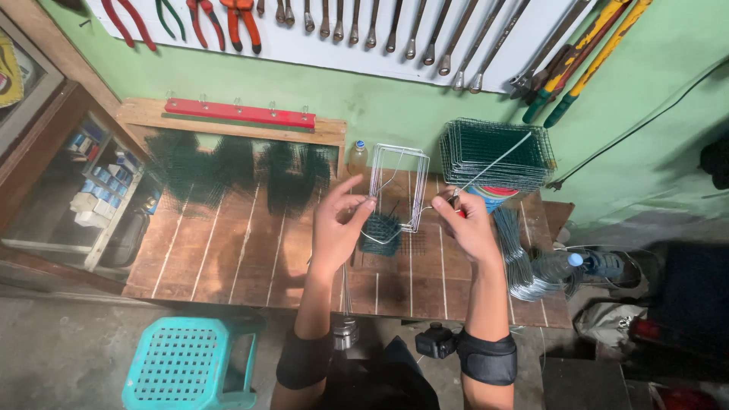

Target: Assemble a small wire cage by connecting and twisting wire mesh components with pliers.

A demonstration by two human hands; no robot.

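Note:
My left hand [336,222] pinches the left end of a thin bent steel wire [382,237] above the wooden workbench [228,258]. My right hand [467,222] grips a small red-handled tool [458,206] at the wire's other end, where a long straight piece of wire [497,158] rises toward the back right. Between my hands stands a rectangular white wire frame [400,182], with a small piece of green mesh [380,225] lying under it.
A stack of green mesh panels [497,152] sits at the back right. A bundle of wires [524,262] and a plastic bottle [558,266] lie at the right edge. Pliers and wrenches hang on the wall board [364,30]. A teal stool [190,361] stands below.

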